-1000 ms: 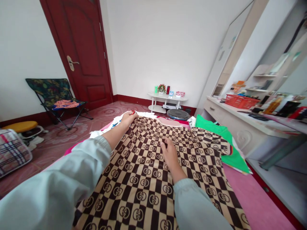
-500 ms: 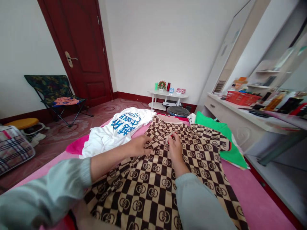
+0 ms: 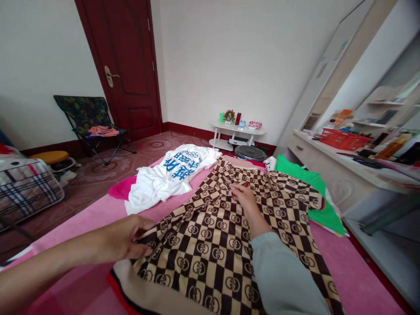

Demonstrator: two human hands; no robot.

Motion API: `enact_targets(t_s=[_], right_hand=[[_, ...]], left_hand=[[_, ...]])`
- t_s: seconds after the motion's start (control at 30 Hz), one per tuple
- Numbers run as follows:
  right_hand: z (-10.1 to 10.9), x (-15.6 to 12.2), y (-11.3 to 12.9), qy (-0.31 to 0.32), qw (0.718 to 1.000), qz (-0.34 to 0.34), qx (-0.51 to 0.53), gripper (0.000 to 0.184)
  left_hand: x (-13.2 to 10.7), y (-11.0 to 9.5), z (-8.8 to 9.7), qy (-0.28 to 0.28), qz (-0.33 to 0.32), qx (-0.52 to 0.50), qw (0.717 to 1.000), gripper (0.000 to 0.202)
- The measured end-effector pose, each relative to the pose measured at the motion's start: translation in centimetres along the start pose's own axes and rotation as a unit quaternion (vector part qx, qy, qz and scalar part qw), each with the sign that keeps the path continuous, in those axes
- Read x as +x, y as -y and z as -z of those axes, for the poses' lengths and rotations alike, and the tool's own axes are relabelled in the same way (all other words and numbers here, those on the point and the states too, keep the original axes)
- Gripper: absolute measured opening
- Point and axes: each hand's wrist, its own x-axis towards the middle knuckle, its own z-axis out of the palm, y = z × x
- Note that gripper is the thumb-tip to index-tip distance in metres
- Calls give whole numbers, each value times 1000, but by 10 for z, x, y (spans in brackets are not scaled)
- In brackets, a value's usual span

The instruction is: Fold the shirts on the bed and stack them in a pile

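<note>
A brown and beige checkered shirt (image 3: 223, 236) with a round printed motif lies spread on the pink bed cover (image 3: 93, 227). My left hand (image 3: 126, 238) pinches its left side near the hem, where a beige band edged in black and red curls up. Farther up, my right hand (image 3: 246, 197) is closed on the folded-in sleeve, whose red trim shows at my fingertips. The other sleeve (image 3: 303, 192) stretches out to the right.
A white T-shirt (image 3: 157, 186) with blue lettering lies at the left, on something bright pink. Green cloth (image 3: 293, 168) lies under the right sleeve. A dressing table (image 3: 328, 162) stands on the right, a folding chair (image 3: 82, 109) by the door.
My left hand has moved from the upper chest area down and left to the shirt's side near the hem. My right hand stays at the sleeve. The view has turned slightly left.
</note>
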Motion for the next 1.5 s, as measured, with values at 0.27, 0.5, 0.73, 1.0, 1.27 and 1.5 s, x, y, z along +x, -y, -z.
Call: enact_targets(t_s=[0.27,0.5,0.73,1.0,1.27,1.5], right_hand=[[23,13,17,-36,984,-13,173,48],[37,22,2,-53,974,-60,214,36],[37,17,-1,-41,971,-76,222,30],[37,20,-9,-66,990,-36,120,36],[17,5,10,-185,935,243,-179,28],[-37,64,45,-23,922,278,-267,28]], left_hand=[[0,-79,-16,85,-43,-28,995,24],[18,-113,-72,143,-61,37,987,23],[82,-113,-101,370,-141,31,918,35],[204,-54,-81,-145,-179,255,939,57],[214,-30,-85,-215,-170,271,922,40],[221,-29,-65,-338,-79,168,923,20]])
